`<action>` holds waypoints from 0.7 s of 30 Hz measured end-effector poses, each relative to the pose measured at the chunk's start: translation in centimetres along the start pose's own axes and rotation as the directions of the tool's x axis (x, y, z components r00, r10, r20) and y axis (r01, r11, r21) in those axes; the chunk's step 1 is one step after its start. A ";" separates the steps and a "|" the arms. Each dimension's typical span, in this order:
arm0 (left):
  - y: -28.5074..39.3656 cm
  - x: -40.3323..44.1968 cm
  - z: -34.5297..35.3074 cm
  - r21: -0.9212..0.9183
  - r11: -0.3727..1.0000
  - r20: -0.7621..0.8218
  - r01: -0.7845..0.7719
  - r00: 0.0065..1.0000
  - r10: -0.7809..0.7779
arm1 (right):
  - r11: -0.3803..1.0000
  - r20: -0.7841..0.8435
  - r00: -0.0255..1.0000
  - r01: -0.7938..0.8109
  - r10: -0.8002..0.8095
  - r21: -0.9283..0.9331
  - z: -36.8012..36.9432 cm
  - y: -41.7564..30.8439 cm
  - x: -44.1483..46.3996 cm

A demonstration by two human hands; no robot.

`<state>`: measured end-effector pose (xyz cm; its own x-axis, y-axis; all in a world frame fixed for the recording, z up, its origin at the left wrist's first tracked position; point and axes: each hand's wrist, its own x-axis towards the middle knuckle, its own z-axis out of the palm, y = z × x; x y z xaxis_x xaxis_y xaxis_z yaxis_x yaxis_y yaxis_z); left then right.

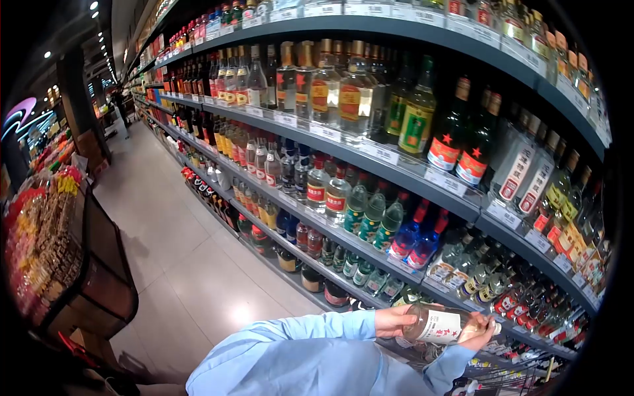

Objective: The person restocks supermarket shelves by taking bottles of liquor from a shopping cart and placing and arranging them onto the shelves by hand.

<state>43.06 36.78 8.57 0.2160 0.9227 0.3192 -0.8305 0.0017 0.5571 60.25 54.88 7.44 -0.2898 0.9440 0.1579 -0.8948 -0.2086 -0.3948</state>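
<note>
A clear glass bottle (441, 327) with a white label and red characters lies almost level in front of me, low on the right. My left hand (393, 321) is closed around its base end. At the neck end, by the pale cap, my right hand (478, 331) grips it with bent fingers. Both arms wear light blue sleeves. Just beyond my hands, small bottles (389, 288) stand on a lower shelf.
Tall shelving (317, 131) packed with bottles and price tags curves along the right. A tiled aisle floor (198, 277) runs into the distance on the left. Beside it stands a display bin (109, 264) heaped with packaged goods (49, 231).
</note>
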 end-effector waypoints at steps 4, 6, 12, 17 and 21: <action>5.7 -7.4 0.4 -0.042 0.999 0.042 0.014 0.999 -0.013 | 0.996 -0.040 0.998 -0.059 0.056 -0.073 5.2 8.0 -3.0; 7.7 -10.7 -1.0 -0.012 0.998 0.093 -0.058 0.994 0.059 | 0.994 -0.193 0.980 -0.075 0.058 -0.085 9.1 12.7 -5.1; 14.9 -21.8 -3.1 0.059 0.976 -0.039 -0.209 0.977 0.211 | 0.969 -0.151 0.972 -0.204 0.183 -0.141 14.9 25.3 -10.1; 20.6 -27.8 -3.6 0.151 0.964 -0.118 -0.219 0.964 0.237 | 0.916 -0.204 0.929 -0.348 0.309 -0.198 22.1 31.4 -13.3; 25.0 -29.9 -3.4 0.255 0.910 -0.220 -0.326 0.897 0.383 | 0.965 0.069 0.963 -0.255 0.259 -0.054 26.3 34.1 -11.9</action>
<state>14.12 10.48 10.33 -0.2375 0.9131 0.3315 -0.6951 -0.3981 0.5986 24.24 29.84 15.94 -0.5342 0.8378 0.1127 -0.7715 -0.4286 -0.4703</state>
